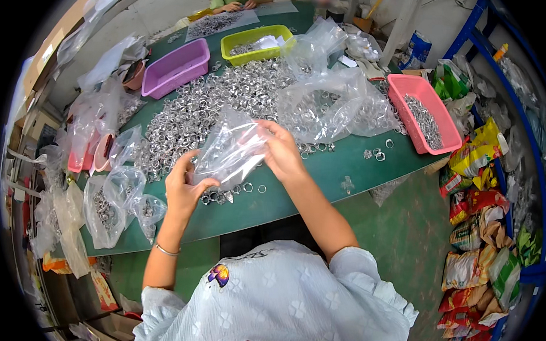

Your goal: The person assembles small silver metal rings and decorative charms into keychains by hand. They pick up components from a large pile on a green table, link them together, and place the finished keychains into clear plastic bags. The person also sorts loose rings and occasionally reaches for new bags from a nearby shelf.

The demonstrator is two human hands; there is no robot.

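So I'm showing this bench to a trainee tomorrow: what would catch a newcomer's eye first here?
Most likely the broad heap of small silver metal rings spread across the middle of the green table. In front of it, the left hand and right hand hold a clear plastic bag between them. The bright baskets also stand out: purple and yellow-green at the far side, pink at the right.
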